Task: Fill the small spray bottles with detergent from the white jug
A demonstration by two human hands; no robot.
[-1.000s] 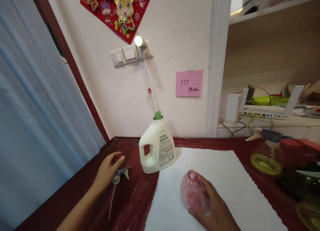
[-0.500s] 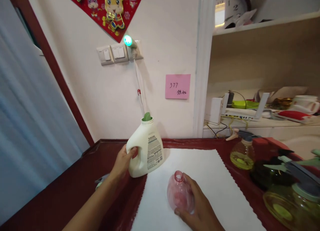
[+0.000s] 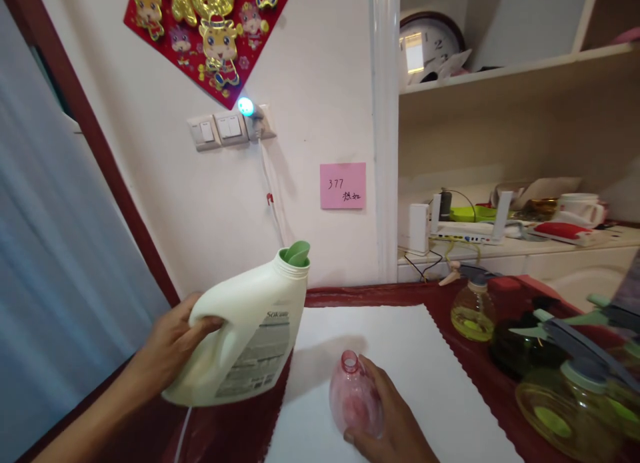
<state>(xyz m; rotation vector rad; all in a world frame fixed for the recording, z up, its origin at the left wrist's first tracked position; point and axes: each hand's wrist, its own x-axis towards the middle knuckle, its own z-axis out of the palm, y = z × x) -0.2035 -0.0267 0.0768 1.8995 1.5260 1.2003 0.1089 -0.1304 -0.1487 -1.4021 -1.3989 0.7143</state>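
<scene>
My left hand is closed round the handle of a white detergent jug with an open green spout. The jug is lifted off the table and tilted to the right, its spout up and left of the pink bottle. My right hand is wrapped round a small pink see-through bottle with an open neck, which stands on a white mat.
The mat lies on a dark red table. Several yellow-green spray bottles stand at the right, one large at the near right edge. A wall with switches and a pink note is behind; shelves at right.
My left hand left the loose spray head, took the jug by its handle, then lifted and tilted it toward the pink bottle. My right hand stayed on the bottle.
</scene>
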